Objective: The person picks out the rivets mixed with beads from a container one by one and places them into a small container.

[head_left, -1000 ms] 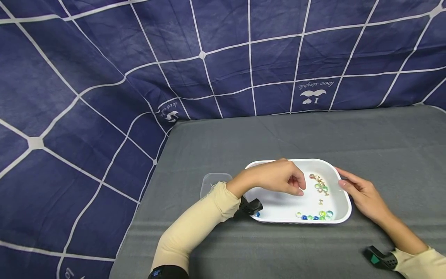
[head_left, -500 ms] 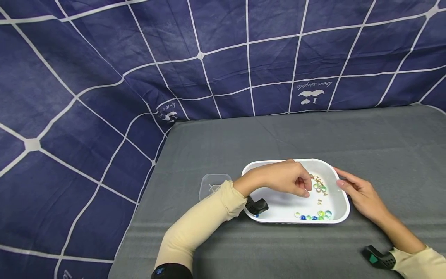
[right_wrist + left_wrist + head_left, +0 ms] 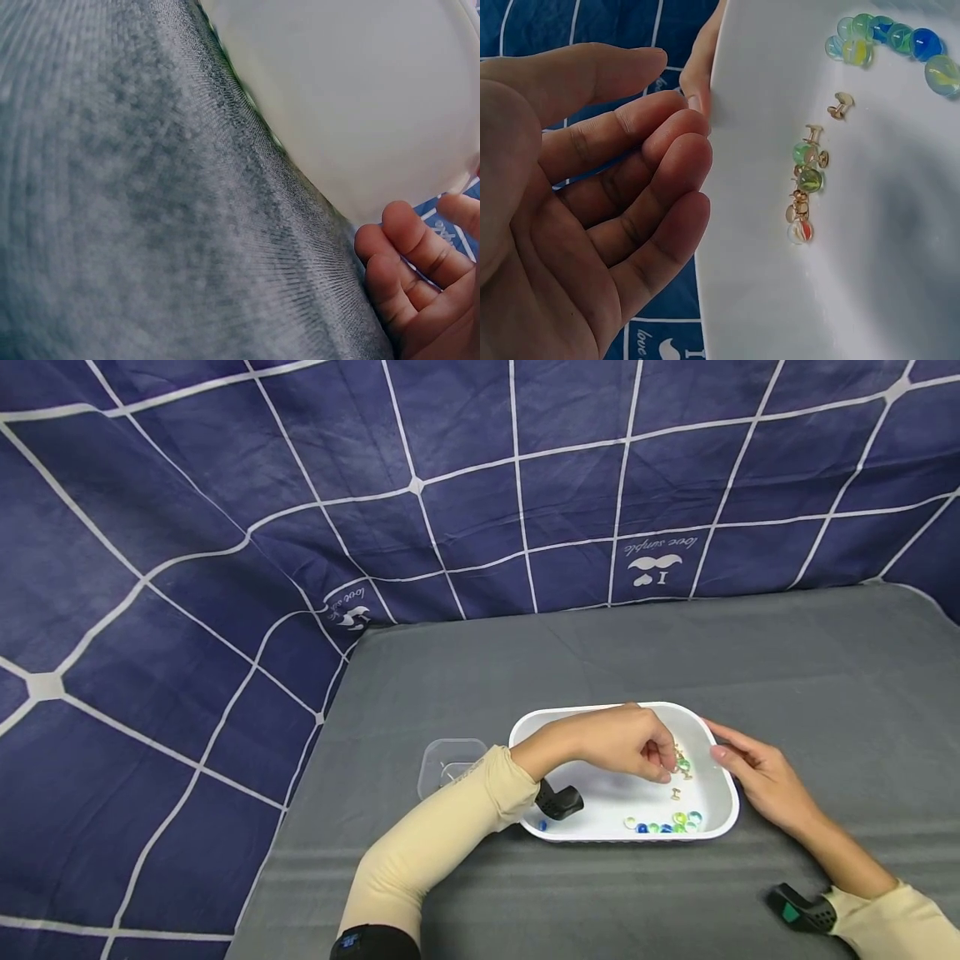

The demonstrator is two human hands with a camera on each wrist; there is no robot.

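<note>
My left hand [image 3: 626, 743] hovers over the white tray [image 3: 600, 818], fingers loosely curled. The left wrist view shows nothing between its thumb and fingers. Under and beside its fingertips lies a cluster of small gold-coloured studs [image 3: 798, 204], each with two round heads on a short post, mixed with glass marbles [image 3: 810, 179]. One gold stud [image 3: 677, 794] lies apart. My right hand [image 3: 772, 781] holds the tray's right end, thumb at the rim and fingers against the outer wall [image 3: 352, 112].
More blue, green and yellow marbles [image 3: 679, 818] line the tray's near side. A blue marble [image 3: 543, 825] sits in the near left corner. A clear plastic box [image 3: 450, 752] stands left of the tray, partly behind the left sleeve, with small thin things inside. Blue checked cloth [image 3: 465, 527] hangs behind.
My left hand has moved right within the tray, toward the studs and marbles. The whole head view has shifted slightly. My right hand keeps its place at the tray's end.
</note>
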